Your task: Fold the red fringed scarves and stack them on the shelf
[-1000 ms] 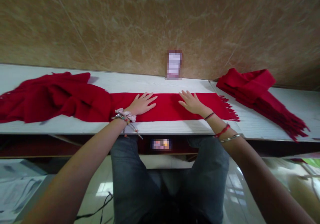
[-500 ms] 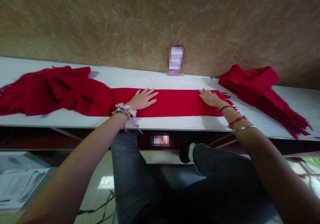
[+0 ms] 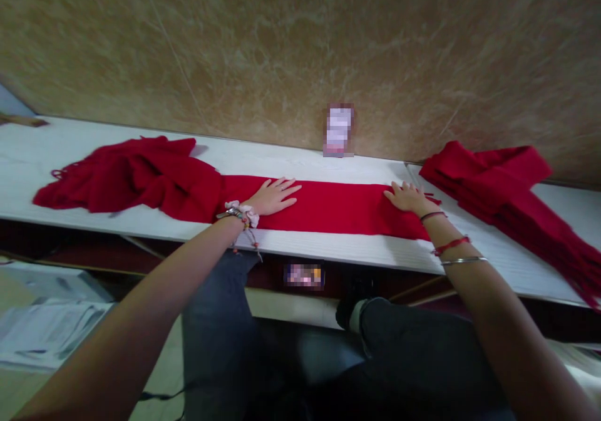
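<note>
A red scarf (image 3: pixel 340 207) lies along the white table, its middle stretch flat and its left part heaped in loose folds. My left hand (image 3: pixel 275 197) rests palm down on the flat stretch near the folds, fingers spread. Close to the fringed right end, my right hand (image 3: pixel 407 198) also lies on the cloth with its fingers apart. To the right of that hand, a second red bundle of scarves (image 3: pixel 488 186) sits folded at a slant, its fringe toward the front edge.
A tan marbled wall (image 3: pixel 282 51) rises behind the narrow white table (image 3: pixel 282 241). A blurred-out upright object (image 3: pixel 339 131) stands against the wall. Papers (image 3: pixel 51 333) are stacked low at the left. My legs are under the table.
The camera view has shifted, showing more of the table's left end. Both hands stay flat on the scarf; my right hand now lies nearer its fringed end.
</note>
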A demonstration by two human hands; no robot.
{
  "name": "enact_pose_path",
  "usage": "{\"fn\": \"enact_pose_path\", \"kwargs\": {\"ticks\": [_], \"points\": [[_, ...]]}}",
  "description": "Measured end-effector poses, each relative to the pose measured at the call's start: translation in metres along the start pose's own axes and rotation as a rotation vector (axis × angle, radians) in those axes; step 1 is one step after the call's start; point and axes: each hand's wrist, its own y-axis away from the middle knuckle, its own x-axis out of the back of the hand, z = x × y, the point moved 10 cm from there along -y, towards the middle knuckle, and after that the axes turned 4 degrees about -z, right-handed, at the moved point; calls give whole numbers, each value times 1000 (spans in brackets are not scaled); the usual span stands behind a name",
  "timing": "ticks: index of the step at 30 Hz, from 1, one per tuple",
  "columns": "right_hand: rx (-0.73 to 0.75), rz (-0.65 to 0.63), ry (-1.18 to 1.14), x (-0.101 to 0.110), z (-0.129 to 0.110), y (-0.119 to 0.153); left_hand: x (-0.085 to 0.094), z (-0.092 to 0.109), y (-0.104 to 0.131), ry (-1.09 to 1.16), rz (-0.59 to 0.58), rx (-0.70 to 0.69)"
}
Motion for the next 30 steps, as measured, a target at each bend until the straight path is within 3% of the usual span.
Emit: {"fn": "enact_pose_path", "kwargs": {"ticks": [2,6,9,11,15,21,26,30], "points": [[11,-4,-89,15,-22,2,1,1,1,-3,-11,3],[388,98,-220,51,-123,24,2,4,2,-17,-11,-4],[555,87,-210,52,-184,40,3,5,3,-5,2,-3],[593,42,-193,42,-206,44,4,5,4,2,11,-6],[635,-1,-176,29,-214,44,1,5,3,3,-4,-18],[663,-8,-164,27,-192,43,2,5,4,15,-63,-15],[656,-40,-208,23,-183,44,17,28,17,-1,-2,-136],[620,30,-218,26,-184,46,0,28,23,66,-110,-87]]}}
